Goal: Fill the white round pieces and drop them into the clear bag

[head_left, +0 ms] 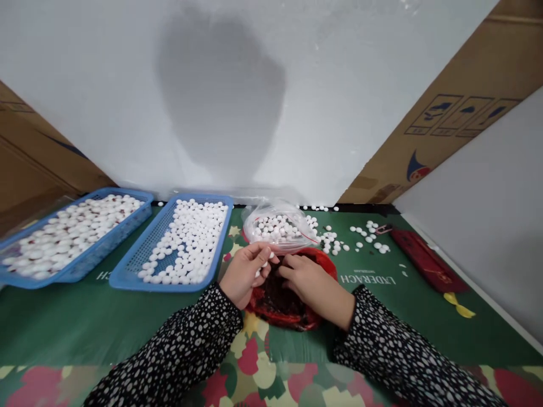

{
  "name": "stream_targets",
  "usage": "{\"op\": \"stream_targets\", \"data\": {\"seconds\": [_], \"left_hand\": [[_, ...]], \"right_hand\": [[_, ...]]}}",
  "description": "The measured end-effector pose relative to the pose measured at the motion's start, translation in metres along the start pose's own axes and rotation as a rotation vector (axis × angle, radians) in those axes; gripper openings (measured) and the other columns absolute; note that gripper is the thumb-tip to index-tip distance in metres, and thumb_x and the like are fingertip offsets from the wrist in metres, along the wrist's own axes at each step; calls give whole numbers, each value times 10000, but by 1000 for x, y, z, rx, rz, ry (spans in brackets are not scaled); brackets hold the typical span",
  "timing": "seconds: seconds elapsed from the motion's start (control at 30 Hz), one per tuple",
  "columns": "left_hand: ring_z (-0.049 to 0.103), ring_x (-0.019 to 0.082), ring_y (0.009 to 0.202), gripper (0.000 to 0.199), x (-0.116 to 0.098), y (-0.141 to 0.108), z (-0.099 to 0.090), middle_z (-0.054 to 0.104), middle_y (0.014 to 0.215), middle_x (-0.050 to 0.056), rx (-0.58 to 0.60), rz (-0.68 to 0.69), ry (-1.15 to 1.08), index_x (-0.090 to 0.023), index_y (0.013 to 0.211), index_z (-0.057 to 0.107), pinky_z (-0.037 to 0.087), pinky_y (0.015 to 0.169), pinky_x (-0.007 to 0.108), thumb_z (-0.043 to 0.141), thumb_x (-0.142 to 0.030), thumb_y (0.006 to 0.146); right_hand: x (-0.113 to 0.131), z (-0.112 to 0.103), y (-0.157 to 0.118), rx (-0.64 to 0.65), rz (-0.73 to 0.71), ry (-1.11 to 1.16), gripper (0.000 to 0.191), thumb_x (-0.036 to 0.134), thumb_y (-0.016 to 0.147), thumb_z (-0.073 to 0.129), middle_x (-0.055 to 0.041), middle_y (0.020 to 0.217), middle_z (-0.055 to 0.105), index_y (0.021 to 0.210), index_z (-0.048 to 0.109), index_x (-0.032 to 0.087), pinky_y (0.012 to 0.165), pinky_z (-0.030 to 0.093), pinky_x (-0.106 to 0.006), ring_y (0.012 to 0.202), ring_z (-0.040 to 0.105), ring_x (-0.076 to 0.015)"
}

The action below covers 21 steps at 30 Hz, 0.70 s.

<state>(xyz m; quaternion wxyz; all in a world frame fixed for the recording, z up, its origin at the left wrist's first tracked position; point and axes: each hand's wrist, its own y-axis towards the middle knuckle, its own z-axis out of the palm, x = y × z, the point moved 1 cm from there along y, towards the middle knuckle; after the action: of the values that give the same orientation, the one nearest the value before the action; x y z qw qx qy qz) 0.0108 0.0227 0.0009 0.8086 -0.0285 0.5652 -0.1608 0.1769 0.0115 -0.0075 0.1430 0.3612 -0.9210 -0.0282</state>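
Observation:
My left hand (249, 272) is closed around a few small white oval pieces (263, 264), which show between thumb and fingers. Close beside it, my right hand (311, 282) has its fingers curled down into a red bag (328, 261) with its mouth spread wide. Dark, crumbly material (278, 297) fills the bag. The right fingertips are partly hidden, and I cannot make out what they hold. Just behind the hands lies a clear plastic bag (254, 217) containing more white pieces, and some are scattered on the mat to its right.
Two blue perforated trays stand to the left: the nearer tray (163, 287) and the outer tray (70, 276), both bearing many white pieces. A dark red pouch (426, 260) with a yellow ribbon (460, 306) lies at the right. A white panel (314, 113) and cardboard (458, 107) close off the back.

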Motion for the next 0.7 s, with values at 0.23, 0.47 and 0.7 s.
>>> {"op": "stream_targets", "data": {"seconds": [0.23, 0.47, 0.7], "left_hand": [[368, 19, 490, 309, -2, 1, 1, 630, 754, 51, 20, -39, -16, -105, 923, 738, 206, 389, 155, 777, -319, 704], [398, 30, 520, 342, -2, 2, -1, 613, 729, 25, 17, 18, 1, -124, 936, 697, 215, 392, 138, 819, -298, 668], [325, 7, 437, 311, -2, 3, -1, 564, 623, -8, 36, 32, 4, -118, 848, 682, 177, 378, 144, 816, -333, 667]], "right_hand": [[-3, -5, 1, -106, 39, 249, 181, 103, 908, 557, -63, 989, 665, 960, 704, 195, 861, 516, -369, 948, 624, -206], [-8, -16, -2, -404, 176, 610, 135, 172, 867, 650, -10, 958, 752, 962, 724, 233, 842, 524, -327, 883, 689, -168], [-6, -22, -2, -522, 189, 817, 137, 197, 864, 657, -9, 971, 763, 938, 750, 265, 880, 525, -348, 918, 700, -170]]}}
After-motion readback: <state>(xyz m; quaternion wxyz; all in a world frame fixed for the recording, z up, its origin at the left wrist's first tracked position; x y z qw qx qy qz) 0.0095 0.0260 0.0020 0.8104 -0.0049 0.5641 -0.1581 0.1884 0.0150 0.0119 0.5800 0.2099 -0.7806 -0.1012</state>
